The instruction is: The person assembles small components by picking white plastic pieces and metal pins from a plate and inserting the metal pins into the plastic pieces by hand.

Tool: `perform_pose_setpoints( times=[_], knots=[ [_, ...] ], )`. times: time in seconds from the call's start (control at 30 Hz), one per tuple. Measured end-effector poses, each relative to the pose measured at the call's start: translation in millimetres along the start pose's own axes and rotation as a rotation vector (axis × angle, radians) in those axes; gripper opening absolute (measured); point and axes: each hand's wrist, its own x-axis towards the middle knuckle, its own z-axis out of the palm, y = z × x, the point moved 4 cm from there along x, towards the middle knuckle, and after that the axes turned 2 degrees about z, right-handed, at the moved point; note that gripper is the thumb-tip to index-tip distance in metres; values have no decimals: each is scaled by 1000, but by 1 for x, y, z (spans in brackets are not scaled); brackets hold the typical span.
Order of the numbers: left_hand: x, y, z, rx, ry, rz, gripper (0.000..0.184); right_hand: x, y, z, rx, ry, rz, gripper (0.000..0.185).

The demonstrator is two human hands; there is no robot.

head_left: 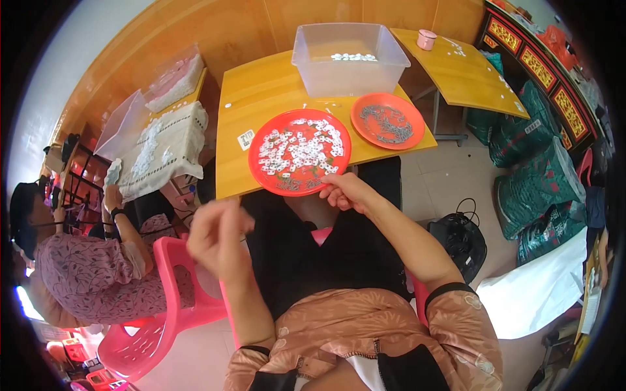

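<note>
A round red plastic plate (257, 174) projects over the table's near edge, tilted a little. Many small white plastic pieces lie spread on it, with a patch of small grey metal parts (291, 183) near its front rim. My right hand (345, 193) pinches the plate's front right rim, thumb on top. To the left, above my lap, my left hand (220, 240) is raised and apart from the plate. Its fingers look bent but are smeared by motion, so whether they hold anything is unclear. An orange-red plate (413, 113) of grey metal parts sits right of the first one.
On the yellow table (257, 81) stands a clear plastic bin (352, 75) with white pieces inside. Left, another person (104, 274) sits at a cloth-covered table (186, 127). A pink chair (169, 313) is beside me. Green sacks (538, 186) and a black bag (460, 244) lie right.
</note>
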Motion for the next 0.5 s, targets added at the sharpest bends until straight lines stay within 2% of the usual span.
perform_pose_setpoints(
  times=[0.07,0.1,0.17,0.23,0.27,0.33,0.5],
  knots=[
    [-10,27,-15,-1075,-698,142,12,-10,-5,7,-21,-54,86,39],
    [-17,61,-9,-1027,-574,216,31,-20,-13,13,-93,-90,55,38],
    [-19,94,8,-1651,-1444,606,41,-23,-11,20,-152,-124,24,38],
    [-20,92,8,-1662,-1442,591,40,-17,-6,23,-176,-203,-79,34],
    [-19,90,10,-1664,-1441,584,40,-13,-3,20,-175,-200,-83,34],
    [-18,91,12,-1665,-1439,569,40,-8,6,21,-367,-335,-55,31],
    [-13,87,20,-1694,-1427,511,39,-5,13,23,-374,-379,-82,29]
  ],
)
